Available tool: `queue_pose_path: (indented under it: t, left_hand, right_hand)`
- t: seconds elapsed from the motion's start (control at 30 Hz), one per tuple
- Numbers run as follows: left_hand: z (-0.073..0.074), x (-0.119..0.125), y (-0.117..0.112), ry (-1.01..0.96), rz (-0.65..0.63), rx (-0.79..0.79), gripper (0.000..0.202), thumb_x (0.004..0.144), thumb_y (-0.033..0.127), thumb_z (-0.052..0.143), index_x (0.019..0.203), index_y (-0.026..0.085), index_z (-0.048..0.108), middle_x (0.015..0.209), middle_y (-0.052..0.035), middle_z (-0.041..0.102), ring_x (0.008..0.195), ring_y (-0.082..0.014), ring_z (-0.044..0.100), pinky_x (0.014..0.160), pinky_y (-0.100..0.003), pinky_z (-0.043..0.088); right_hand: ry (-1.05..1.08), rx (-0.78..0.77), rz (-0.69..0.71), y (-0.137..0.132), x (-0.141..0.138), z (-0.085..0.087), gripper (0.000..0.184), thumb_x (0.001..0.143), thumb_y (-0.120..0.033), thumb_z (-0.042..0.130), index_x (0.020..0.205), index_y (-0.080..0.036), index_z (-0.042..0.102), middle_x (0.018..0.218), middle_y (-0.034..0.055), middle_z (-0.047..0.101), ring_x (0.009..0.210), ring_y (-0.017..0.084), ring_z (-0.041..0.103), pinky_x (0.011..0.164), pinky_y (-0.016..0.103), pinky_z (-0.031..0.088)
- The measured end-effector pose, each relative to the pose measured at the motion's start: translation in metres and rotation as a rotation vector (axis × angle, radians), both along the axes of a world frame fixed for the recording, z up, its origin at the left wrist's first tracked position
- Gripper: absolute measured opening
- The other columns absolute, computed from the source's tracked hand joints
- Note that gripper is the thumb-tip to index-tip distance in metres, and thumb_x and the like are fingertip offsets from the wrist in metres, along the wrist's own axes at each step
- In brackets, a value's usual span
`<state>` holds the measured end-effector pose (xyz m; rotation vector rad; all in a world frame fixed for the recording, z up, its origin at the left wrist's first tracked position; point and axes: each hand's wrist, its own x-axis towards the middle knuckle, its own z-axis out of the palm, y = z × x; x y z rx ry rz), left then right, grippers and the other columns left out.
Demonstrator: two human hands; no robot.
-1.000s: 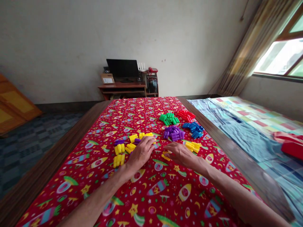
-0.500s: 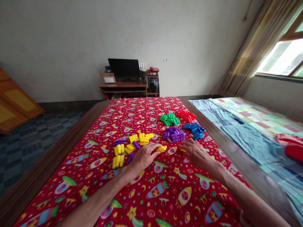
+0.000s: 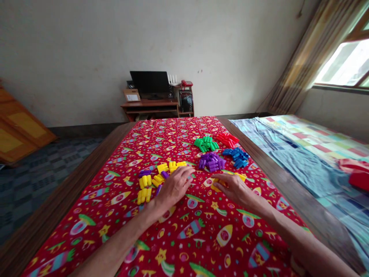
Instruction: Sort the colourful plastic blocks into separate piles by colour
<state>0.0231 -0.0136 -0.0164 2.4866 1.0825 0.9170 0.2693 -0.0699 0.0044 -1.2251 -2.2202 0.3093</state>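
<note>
Plastic building pieces lie on a red patterned cloth (image 3: 187, 238). My left hand (image 3: 174, 186) rests palm down with fingers stretched over the right edge of a loose heap of yellow pieces (image 3: 151, 181) that has a few purple ones mixed in. My right hand (image 3: 233, 186) lies to its right, fingers curled over some yellow pieces (image 3: 240, 176); only their edges show. Farther back sit sorted heaps: purple (image 3: 212, 161), green (image 3: 205, 143), red (image 3: 227, 139) and blue (image 3: 238, 157).
The cloth covers a long wooden table (image 3: 72, 192). A bed with a checked blue sheet (image 3: 302, 154) runs along its right side, a red object (image 3: 357, 173) on it. A desk with a monitor (image 3: 152, 96) stands at the far wall.
My right hand moved right to the yellow pieces near the blue heap, then drew back toward the centre. My left hand slid slightly forward. The yellow piece seen between the hands is now covered.
</note>
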Motion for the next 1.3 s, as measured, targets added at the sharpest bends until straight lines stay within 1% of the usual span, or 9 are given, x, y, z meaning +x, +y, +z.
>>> queue_pose_path:
  t: [0.13, 0.33, 0.6, 0.77, 0.93, 1.03, 1.1, 1.2, 1.3]
  left_hand:
    - [0.003, -0.025, 0.021, 0.313, 0.146, 0.258, 0.029, 0.091, 0.014, 0.047, 0.115, 0.020, 0.061, 0.117, -0.0091, 0.064, 0.115, -0.0251, 0.056, 0.106, -0.046, 0.042]
    - [-0.001, -0.029, 0.028, 0.285, 0.198, 0.213, 0.027, 0.090, 0.018, 0.051, 0.114, 0.022, 0.062, 0.108, -0.0081, 0.066, 0.103, -0.0256, 0.060, 0.094, -0.042, 0.049]
    - [-0.002, 0.011, 0.002, -0.280, 0.038, -0.403, 0.054, 0.074, 0.036, 0.073, 0.123, 0.022, 0.056, 0.098, -0.0048, 0.071, 0.089, -0.0222, 0.069, 0.078, -0.034, 0.056]
    - [-0.023, 0.039, -0.021, -0.481, -0.138, -0.705, 0.066, 0.075, 0.040, 0.073, 0.130, 0.019, 0.043, 0.099, -0.0078, 0.070, 0.091, -0.0229, 0.069, 0.079, -0.035, 0.055]
    - [-0.038, 0.046, -0.026, -0.552, -0.182, -0.831, 0.078, 0.074, 0.051, 0.073, 0.134, 0.017, 0.036, 0.108, -0.0120, 0.064, 0.089, -0.0232, 0.069, 0.076, -0.034, 0.055]
    - [-0.027, 0.042, -0.026, -0.445, -0.222, -0.689, 0.066, 0.081, 0.052, 0.066, 0.133, 0.020, 0.042, 0.116, -0.0125, 0.061, 0.101, -0.0252, 0.066, 0.081, -0.036, 0.056]
    - [-0.014, 0.032, -0.019, -0.295, -0.193, -0.418, 0.047, 0.089, 0.047, 0.057, 0.128, 0.022, 0.050, 0.120, -0.0104, 0.060, 0.111, -0.0253, 0.061, 0.092, -0.040, 0.053]
    - [0.003, 0.011, 0.005, -0.013, -0.024, 0.031, 0.029, 0.094, 0.032, 0.048, 0.119, 0.022, 0.059, 0.125, -0.0093, 0.059, 0.121, -0.0257, 0.054, 0.106, -0.045, 0.044]
    - [0.007, -0.011, 0.036, 0.218, 0.154, 0.213, 0.032, 0.091, 0.020, 0.047, 0.120, 0.017, 0.061, 0.129, -0.0131, 0.058, 0.123, -0.0283, 0.053, 0.107, -0.047, 0.042]
  right_hand:
    - [-0.107, -0.019, 0.026, -0.010, 0.028, 0.000, 0.022, 0.096, -0.027, 0.048, 0.095, -0.019, 0.068, 0.082, 0.0073, 0.070, 0.071, 0.017, 0.063, 0.062, 0.027, 0.047]
    - [-0.142, 0.172, -0.001, -0.005, 0.050, -0.016, 0.020, 0.096, -0.025, 0.048, 0.100, -0.019, 0.067, 0.100, 0.0118, 0.069, 0.086, 0.021, 0.063, 0.072, 0.033, 0.052]
    - [-0.056, 0.278, 0.026, -0.001, 0.019, 0.002, 0.024, 0.097, -0.025, 0.047, 0.114, -0.020, 0.063, 0.114, 0.0133, 0.067, 0.101, 0.024, 0.062, 0.083, 0.040, 0.053]
    - [-0.071, 0.082, 0.314, -0.012, -0.018, 0.011, 0.034, 0.097, -0.016, 0.043, 0.129, -0.018, 0.055, 0.119, 0.0139, 0.066, 0.107, 0.021, 0.062, 0.085, 0.034, 0.053]
    - [-0.163, -0.030, 0.329, -0.021, -0.018, 0.010, 0.035, 0.094, -0.018, 0.051, 0.129, -0.020, 0.055, 0.119, 0.0124, 0.065, 0.111, 0.022, 0.060, 0.091, 0.036, 0.051]
    - [-0.131, 0.080, 0.261, -0.023, -0.006, 0.011, 0.032, 0.094, -0.016, 0.048, 0.125, -0.018, 0.057, 0.116, 0.0138, 0.066, 0.107, 0.023, 0.062, 0.086, 0.038, 0.054]
    - [-0.087, 0.177, 0.167, -0.024, 0.010, 0.011, 0.032, 0.094, -0.019, 0.049, 0.125, -0.019, 0.057, 0.119, 0.0145, 0.066, 0.108, 0.024, 0.062, 0.086, 0.040, 0.054]
    - [-0.013, 0.256, -0.061, -0.027, 0.043, 0.004, 0.031, 0.094, -0.025, 0.051, 0.125, -0.022, 0.056, 0.118, 0.0129, 0.066, 0.109, 0.025, 0.063, 0.089, 0.041, 0.054]
    - [0.025, 0.253, -0.251, -0.032, 0.071, -0.012, 0.031, 0.094, -0.030, 0.052, 0.123, -0.023, 0.055, 0.115, 0.0117, 0.067, 0.103, 0.025, 0.066, 0.088, 0.042, 0.054]
